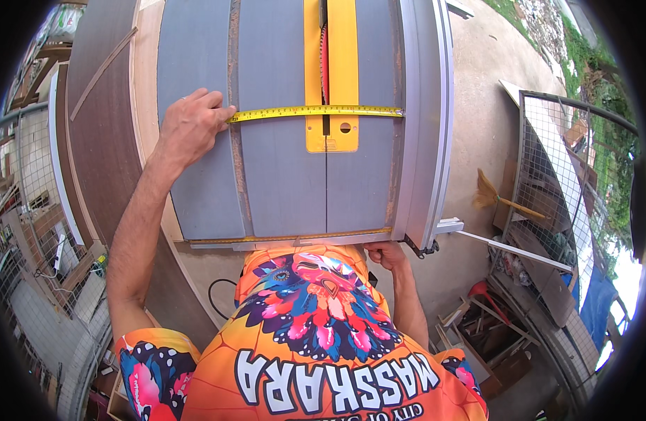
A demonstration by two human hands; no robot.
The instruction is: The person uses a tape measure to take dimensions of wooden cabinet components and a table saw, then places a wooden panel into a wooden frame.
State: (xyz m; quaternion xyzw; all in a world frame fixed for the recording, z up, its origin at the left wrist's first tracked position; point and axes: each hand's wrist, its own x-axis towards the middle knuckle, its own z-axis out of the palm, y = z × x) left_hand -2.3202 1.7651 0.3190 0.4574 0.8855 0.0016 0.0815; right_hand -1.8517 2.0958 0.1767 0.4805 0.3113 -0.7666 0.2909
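Head cam, the only view, 1 of 1. I have the yellow tape measure (316, 110) stretched over the gray tabletop (281, 189) of a table saw, across the yellow insert (342, 133), just by the near end of the saw blade (324, 70). Can't tell if tape and blade touch.

Left hand (193, 126): narrow grip, thumb and fingers pinched on the tape's left end. No case visible. Right hand (385, 254): fingers curled at the front rail (295, 242), partly hidden by the edge; can't tell whether that grip holds anything.

Handling, my read: light, thin, probably springy metal. Should be stiff along its length but could buckle or twist if pushed; smooth face may slip. I'd pinch it flat near the left end, keeping fingers off the edges and clear of the saw teeth.

Long axis runs left-right, roughly square to the blade slot. Right end points at the silver fence (422, 140) and meets its near side, sitting slightly farther from the body than the left end.
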